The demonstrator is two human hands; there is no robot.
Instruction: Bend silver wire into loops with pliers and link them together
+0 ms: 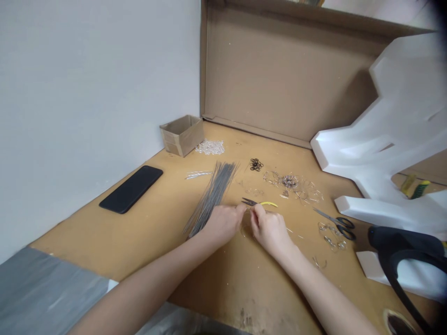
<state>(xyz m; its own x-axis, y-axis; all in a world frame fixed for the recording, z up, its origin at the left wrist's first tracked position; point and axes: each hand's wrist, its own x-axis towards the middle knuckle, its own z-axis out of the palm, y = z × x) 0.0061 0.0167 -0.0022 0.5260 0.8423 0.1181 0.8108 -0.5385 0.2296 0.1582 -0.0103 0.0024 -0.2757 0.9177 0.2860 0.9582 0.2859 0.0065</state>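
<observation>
My left hand (223, 224) and my right hand (270, 231) meet in the middle of a wooden workbench (139, 246), fingertips close together. A thin clear wire loop (246, 227) runs beneath and between them, and my right fingers pinch it. What my left fingers hold is hidden. Just above them lie yellow-handled pliers (259, 203), nearly touching my fingertips. A bundle of thin grey wires (211, 197) lies to the left, its lower end close to my left hand. Scissors with black handles (337, 222) rest to the right.
A black smartphone (131, 189), small cardboard box (182, 135) and pile of clear beads (210, 147) lie at the left rear. Black rings (256, 164) and tangled wire pieces (288, 184) lie ahead. White foam blocks (394, 139) and a black-handled tool (401, 246) crowd the right.
</observation>
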